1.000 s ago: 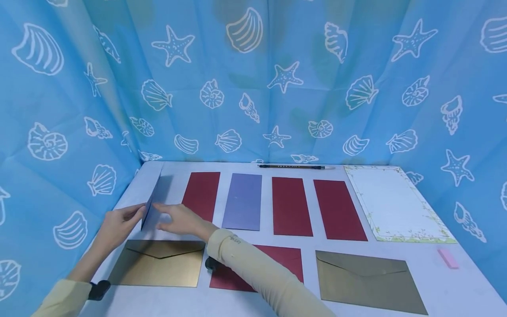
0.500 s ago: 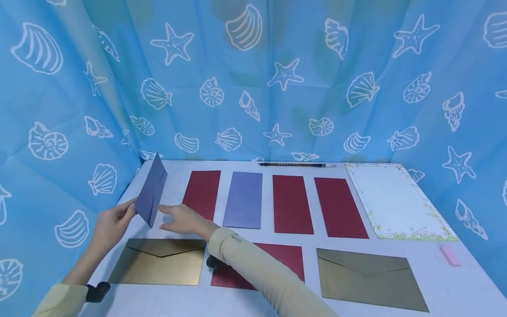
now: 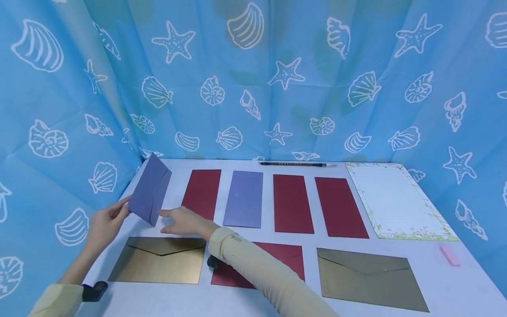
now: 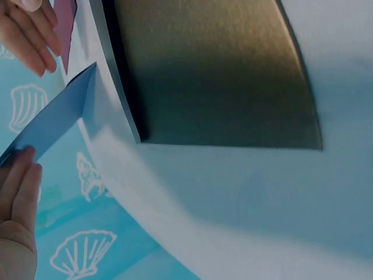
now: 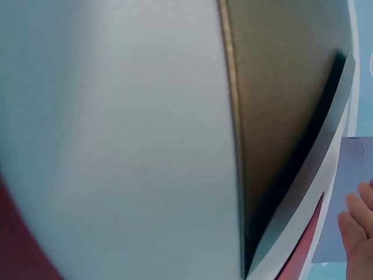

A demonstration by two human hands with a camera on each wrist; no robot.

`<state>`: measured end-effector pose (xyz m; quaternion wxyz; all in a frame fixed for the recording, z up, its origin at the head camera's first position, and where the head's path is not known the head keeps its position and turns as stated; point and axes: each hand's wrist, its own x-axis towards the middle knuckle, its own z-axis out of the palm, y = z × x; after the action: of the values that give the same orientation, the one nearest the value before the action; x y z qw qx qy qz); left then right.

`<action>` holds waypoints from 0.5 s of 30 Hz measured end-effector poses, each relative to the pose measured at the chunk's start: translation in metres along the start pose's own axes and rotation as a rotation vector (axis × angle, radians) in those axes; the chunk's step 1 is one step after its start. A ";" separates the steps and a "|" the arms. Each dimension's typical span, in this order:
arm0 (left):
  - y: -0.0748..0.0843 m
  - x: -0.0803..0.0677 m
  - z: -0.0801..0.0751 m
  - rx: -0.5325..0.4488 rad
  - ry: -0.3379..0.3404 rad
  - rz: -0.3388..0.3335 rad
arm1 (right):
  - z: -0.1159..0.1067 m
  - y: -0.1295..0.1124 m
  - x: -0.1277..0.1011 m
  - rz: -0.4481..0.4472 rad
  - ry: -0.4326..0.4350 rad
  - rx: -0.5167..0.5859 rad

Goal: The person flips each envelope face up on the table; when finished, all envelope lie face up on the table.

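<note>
The left hand (image 3: pixel 104 223) pinches a purple envelope (image 3: pixel 148 193), turned more face-on than before, right hand (image 3: pixel 185 221) relaxed.

This looks like a curtained-off booth: blue shell-print curtains (image 3: pixel 301 103) close round a white table (image 3: pixel 451 288).

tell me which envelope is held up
The purple envelope in the left hand, tilted up; the second purple one, between two red ones, lies on the table like the rest.

Brush (image 3: pixel 293 164) near shell-print curtain (image 3: pixel 253 66)
</note>
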<state>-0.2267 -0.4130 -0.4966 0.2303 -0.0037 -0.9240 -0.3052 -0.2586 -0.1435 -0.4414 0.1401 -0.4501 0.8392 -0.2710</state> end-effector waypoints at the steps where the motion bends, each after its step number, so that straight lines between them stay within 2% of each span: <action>1: 0.003 0.000 -0.004 -0.023 -0.013 0.004 | 0.001 0.000 0.000 0.001 -0.005 0.002; 6: 0.014 -0.002 -0.017 0.007 -0.054 0.013 | 0.005 -0.001 0.003 0.015 -0.034 0.013; 8: 0.022 -0.003 -0.020 0.045 -0.063 0.006 | 0.006 -0.001 0.003 0.024 -0.046 0.008; 12: 0.049 -0.006 -0.033 0.030 -0.112 -0.033 | 0.008 -0.001 0.004 0.024 -0.049 -0.011; 15: 0.060 -0.008 -0.038 0.036 -0.143 -0.050 | 0.009 -0.001 0.004 0.017 -0.042 -0.023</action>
<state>-0.1948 -0.3850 -0.4396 0.1560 0.0014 -0.9432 -0.2933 -0.2562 -0.1499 -0.4480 0.1546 -0.4500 0.8431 -0.2506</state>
